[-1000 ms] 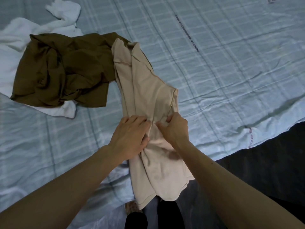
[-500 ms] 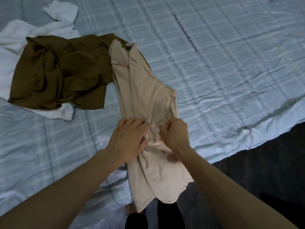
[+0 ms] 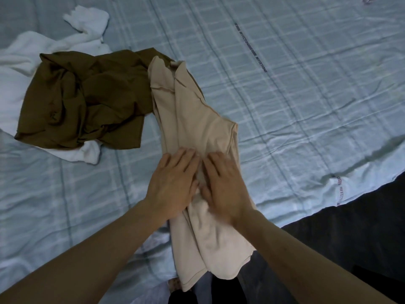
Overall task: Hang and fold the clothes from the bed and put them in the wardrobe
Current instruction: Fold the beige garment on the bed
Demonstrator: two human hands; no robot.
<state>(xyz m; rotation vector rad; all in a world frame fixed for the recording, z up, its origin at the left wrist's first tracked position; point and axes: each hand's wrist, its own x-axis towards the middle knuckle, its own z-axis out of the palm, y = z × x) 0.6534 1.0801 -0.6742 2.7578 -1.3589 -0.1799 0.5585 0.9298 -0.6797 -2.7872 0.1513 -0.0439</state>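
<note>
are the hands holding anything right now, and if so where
Nothing is gripped. The left hand and right hand lie flat, pressing the middle of the beige garment.

Brown garment [image 3: 87,99] crowds left; bedsheet [image 3: 306,106] open rightward.

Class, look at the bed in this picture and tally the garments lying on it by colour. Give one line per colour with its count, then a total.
Beige garment: 1
Brown garment: 1
White garment: 1, as far as the picture shows; it is partly hidden under the brown one
Total: 3
</note>
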